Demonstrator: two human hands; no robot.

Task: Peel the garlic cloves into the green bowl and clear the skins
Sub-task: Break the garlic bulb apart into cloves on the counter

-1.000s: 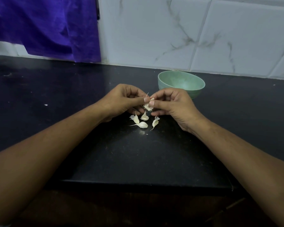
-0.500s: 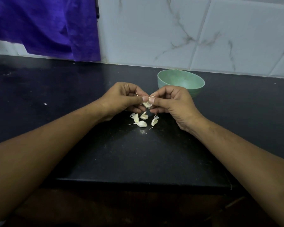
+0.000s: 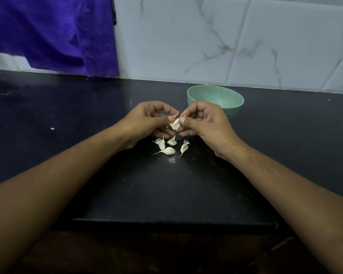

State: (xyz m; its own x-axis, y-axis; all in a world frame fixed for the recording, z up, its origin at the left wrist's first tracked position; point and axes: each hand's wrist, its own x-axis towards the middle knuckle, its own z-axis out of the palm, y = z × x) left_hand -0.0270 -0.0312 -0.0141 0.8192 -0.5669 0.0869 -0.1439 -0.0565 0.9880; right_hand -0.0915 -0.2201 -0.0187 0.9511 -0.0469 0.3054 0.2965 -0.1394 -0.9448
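**Clove pinched in both hands, just short of the bowl**

Held up off the counter (image 3: 166,184): one clove (image 3: 174,124), pale and papery, its skin flaring away in thin curled flakes, with a dry pointed tip sticking up. Pinched on one side by the left hand (image 3: 147,123), thumb and curled fingers closed on it. Pinched on the other by the right hand (image 3: 204,123) in the same way, thumbnails nearly meeting over the skin. Positioned just in front of the bowl (image 3: 222,97) and a little to its left.

Bowl: round, smooth matte green, faint ribbing low on the outer wall, near side partly hidden behind the right knuckles.

Lying on the counter just below the hands: four loose cloves (image 3: 169,150), teardrop-shaped, off-white, skins on, thin stalk tails pointing different ways, clustered close together.

Counter: black polished stone, dusted with fine pale specks, square front edge. Well to the left of the hands, a small white fleck (image 3: 52,128).

Behind: glossy white tiles (image 3: 206,36) with grey marble veining and thin grout lines. At upper left, a purple cloth (image 3: 57,32) hanging in soft folds down to the counter's back edge.
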